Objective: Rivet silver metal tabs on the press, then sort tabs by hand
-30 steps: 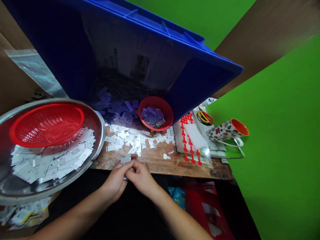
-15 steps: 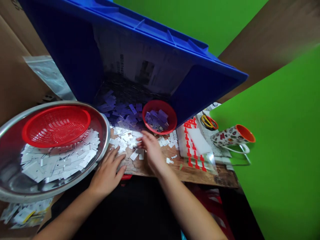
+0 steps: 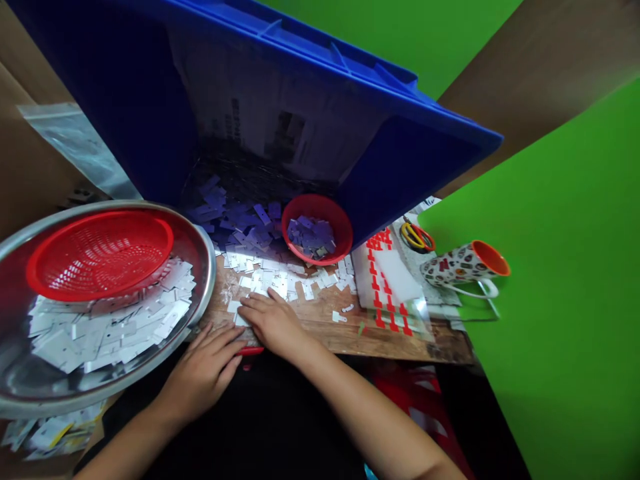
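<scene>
My right hand [image 3: 273, 321] lies palm down on the wooden board [image 3: 320, 330], fingers stretched over several small white flat pieces [image 3: 270, 277] near the board's front edge. My left hand [image 3: 205, 370] rests just below that edge, fingers spread and pointing toward the right hand, its fingertips at a small red object [image 3: 250, 351]. Neither hand visibly holds a piece. More white pieces lie scattered up to a small red bowl [image 3: 317, 230] that contains several of them.
A large steel basin [image 3: 200, 280] at the left holds a red colander [image 3: 100, 253] and many white pieces. A tilted blue crate [image 3: 410, 153] stands behind the board. At the right lie a sheet with red marks [image 3: 387, 287], scissors [image 3: 417, 237] and a patterned mug [image 3: 463, 263].
The right hand drew back from the pile near the red bowl to the board's front edge, dragging pieces along. The left hand slid down off the board, below its edge.
</scene>
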`<move>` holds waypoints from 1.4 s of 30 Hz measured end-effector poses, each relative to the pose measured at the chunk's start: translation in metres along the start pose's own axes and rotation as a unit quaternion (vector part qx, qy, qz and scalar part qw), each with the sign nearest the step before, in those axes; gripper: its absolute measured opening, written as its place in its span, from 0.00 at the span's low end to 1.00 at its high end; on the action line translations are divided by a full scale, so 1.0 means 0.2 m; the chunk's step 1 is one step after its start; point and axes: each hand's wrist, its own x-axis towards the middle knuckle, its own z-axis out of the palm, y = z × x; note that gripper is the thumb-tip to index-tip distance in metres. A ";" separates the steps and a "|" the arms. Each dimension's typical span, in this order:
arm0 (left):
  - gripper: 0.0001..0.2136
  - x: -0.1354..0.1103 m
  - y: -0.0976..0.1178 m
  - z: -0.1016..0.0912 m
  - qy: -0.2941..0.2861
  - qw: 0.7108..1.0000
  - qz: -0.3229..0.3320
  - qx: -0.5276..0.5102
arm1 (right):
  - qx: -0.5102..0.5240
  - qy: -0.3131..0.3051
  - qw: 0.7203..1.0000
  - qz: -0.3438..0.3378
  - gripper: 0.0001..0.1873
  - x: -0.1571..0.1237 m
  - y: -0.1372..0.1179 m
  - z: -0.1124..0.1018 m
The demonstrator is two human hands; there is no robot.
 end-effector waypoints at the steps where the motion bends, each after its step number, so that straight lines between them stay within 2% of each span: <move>1: 0.15 0.01 0.00 0.00 0.001 1.000 -0.002 -0.008 | 0.009 0.007 1.000 0.009 0.16 -0.03 0.00 0.00; 4: 0.14 0.06 0.00 -0.02 0.007 0.999 -0.032 -0.017 | 0.032 0.042 0.997 0.063 0.17 -0.07 0.03 -0.03; 8: 0.15 0.17 0.01 -0.04 0.021 0.998 -0.064 -0.006 | 0.012 0.096 0.975 0.199 0.12 -0.04 0.09 -0.10; 11: 0.15 0.22 0.01 -0.03 0.020 0.998 -0.055 0.004 | -0.029 0.090 0.964 0.248 0.11 0.02 0.11 -0.14; 15: 0.16 0.23 0.03 0.00 0.006 1.000 -0.024 0.011 | -0.081 0.066 0.958 0.269 0.14 0.10 0.08 -0.13; 19: 0.18 0.23 0.05 0.01 -0.008 0.999 -0.010 0.040 | -0.082 0.067 0.960 0.261 0.16 0.14 0.08 -0.09; 23: 0.18 0.23 0.05 0.01 -0.006 0.998 -0.016 0.058 | -0.034 0.083 0.963 0.255 0.11 0.17 0.10 -0.08; 27: 0.18 0.24 0.05 0.02 0.001 0.997 -0.023 0.070 | 0.091 0.138 0.951 0.262 0.05 0.19 0.15 -0.09; 30: 0.19 0.24 0.05 0.02 0.004 0.997 -0.035 0.069 | 0.225 0.237 0.904 0.275 0.06 0.18 0.18 -0.10; 32: 0.19 0.25 0.06 0.02 0.018 0.998 -0.050 0.041 | 0.338 0.297 0.843 0.295 0.07 0.16 0.19 -0.11; 34: 0.18 0.26 0.09 0.00 0.045 0.995 -0.079 -0.031 | 0.466 0.318 0.765 0.310 0.11 0.12 0.17 -0.11; 36: 0.19 0.28 0.12 -0.02 0.081 0.972 -0.151 -0.158 | 0.569 0.301 0.696 0.317 0.16 0.07 0.12 -0.10; 37: 0.21 0.29 0.15 -0.04 0.096 0.946 -0.200 -0.238 | 0.600 0.288 0.673 0.322 0.17 0.04 0.09 -0.10; 40: 0.24 0.33 0.21 -0.08 0.115 0.822 -0.336 -0.445 | 0.631 0.259 0.646 0.343 0.17 -0.03 -0.01 -0.10; 42: 0.22 0.35 0.22 -0.10 0.111 0.760 -0.381 -0.515 | 0.637 0.246 0.641 0.351 0.18 -0.06 -0.06 -0.10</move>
